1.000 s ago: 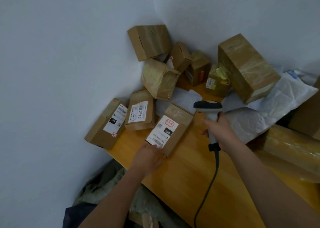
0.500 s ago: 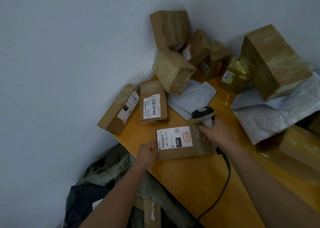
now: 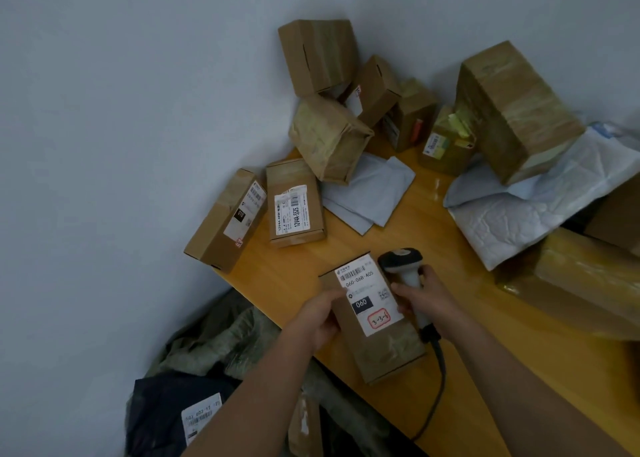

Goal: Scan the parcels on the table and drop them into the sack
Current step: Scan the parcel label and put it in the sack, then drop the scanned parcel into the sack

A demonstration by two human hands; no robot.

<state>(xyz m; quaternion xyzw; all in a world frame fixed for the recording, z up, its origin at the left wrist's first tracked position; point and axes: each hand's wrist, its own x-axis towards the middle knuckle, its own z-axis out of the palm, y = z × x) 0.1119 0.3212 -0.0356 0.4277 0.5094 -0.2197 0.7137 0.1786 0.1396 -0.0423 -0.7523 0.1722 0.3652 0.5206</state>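
Two plain grey walls [image 3: 138, 110] meet in a corner behind a glossy yellow wooden desk [image 3: 460, 318]. Brown cardboard boxes [image 3: 318, 58], taped and some crumpled, are heaped in that corner; two flat boxes with white labels [image 3: 294, 203] lie beside the left wall. A grey padded mailer [image 3: 367, 193] and a crinkled white bubble mailer [image 3: 519, 210] lie on the surface, the latter under a large taped carton [image 3: 512, 110]. The parcel [image 3: 374, 318], an oblong kraft box with a white barcode label marked 060, sits over the desk's near edge. The left hand [image 3: 318, 318] has its grip clamped on the parcel's left edge. The right hand [image 3: 426, 293] is wrapped round the handle of a corded scanner [image 3: 401, 262], its fingertips touching the parcel. Below the edge, an olive woven sack [image 3: 221, 342] holds a dark bag with a label [image 3: 166, 411].
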